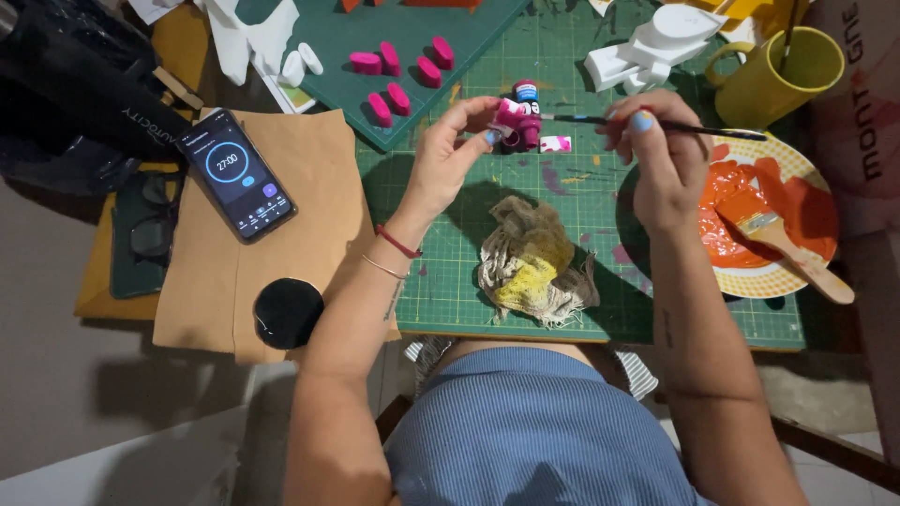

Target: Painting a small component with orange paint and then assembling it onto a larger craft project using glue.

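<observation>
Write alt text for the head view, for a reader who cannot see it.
Over a green cutting mat, the left hand holds a small pink piece while the right hand touches a thin paintbrush to it. A stained rag lies below; a plate of orange paint sits at right.

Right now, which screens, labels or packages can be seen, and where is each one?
Phone: on brown paper, left; dark screen with a blue ring.
Paint bottle: small, pink, white-and-blue label, beside the left hand.
Black bag: top left, pale lettering.
</observation>
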